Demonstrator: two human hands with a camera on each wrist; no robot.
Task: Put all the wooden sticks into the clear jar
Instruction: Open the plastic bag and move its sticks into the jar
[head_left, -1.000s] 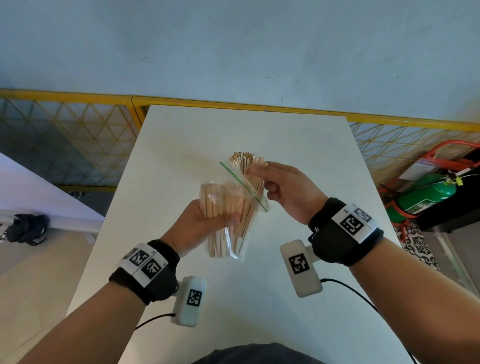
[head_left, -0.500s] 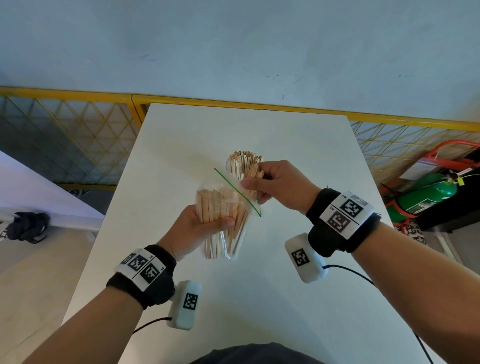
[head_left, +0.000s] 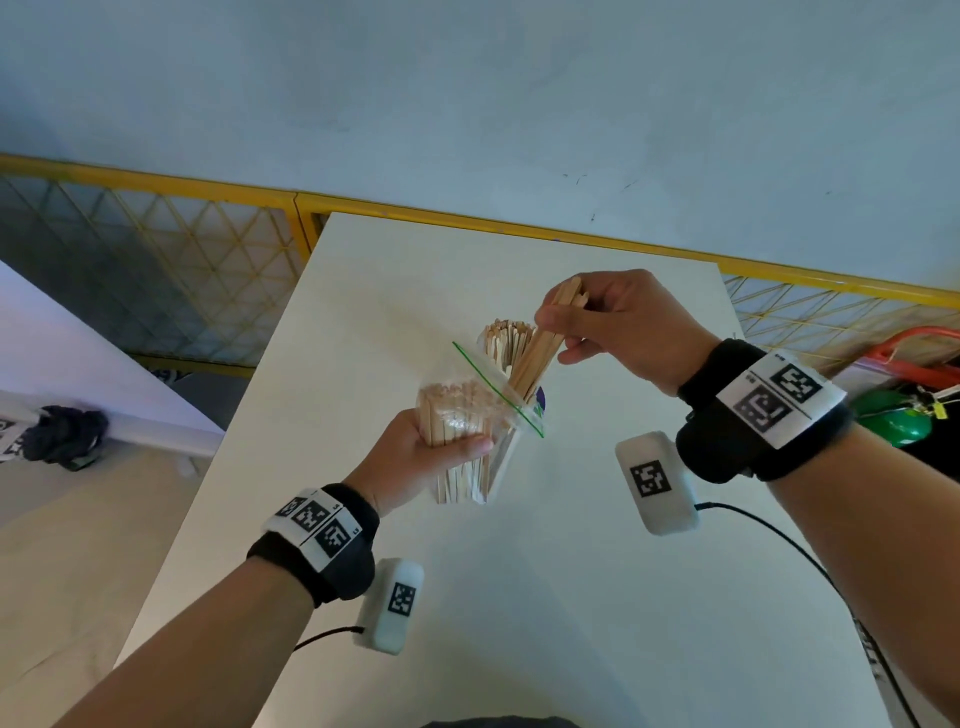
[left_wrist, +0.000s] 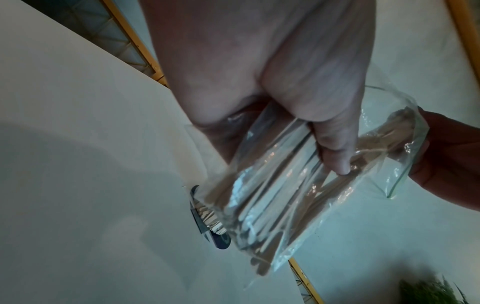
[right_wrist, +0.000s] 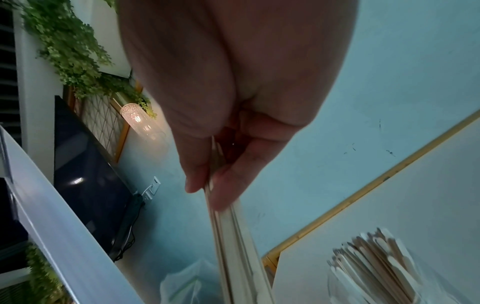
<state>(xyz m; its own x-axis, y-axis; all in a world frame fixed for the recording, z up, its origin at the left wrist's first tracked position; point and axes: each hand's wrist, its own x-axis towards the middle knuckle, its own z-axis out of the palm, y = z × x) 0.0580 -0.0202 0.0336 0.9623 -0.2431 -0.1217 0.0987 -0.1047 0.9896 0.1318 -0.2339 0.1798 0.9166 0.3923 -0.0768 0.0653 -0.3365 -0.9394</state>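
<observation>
Fingers of the left hand (head_left: 415, 452) wrap one clear bag (head_left: 467, 441) of wooden sticks (head_left: 447, 415) above the white table (head_left: 571, 597); right hand (head_left: 623, 327) pinches several sticks (head_left: 540, 353), count unclear, half out of the bag; one jar (head_left: 506, 338) behind stands packed with sticks.

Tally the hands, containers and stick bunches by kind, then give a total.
Hands: 2 (left hand, right hand)
Clear bag: 1
Clear jar: 1
Stick bunches: 3 (bag bunch, jar bunch, pinched bunch)
Total: 7
</observation>
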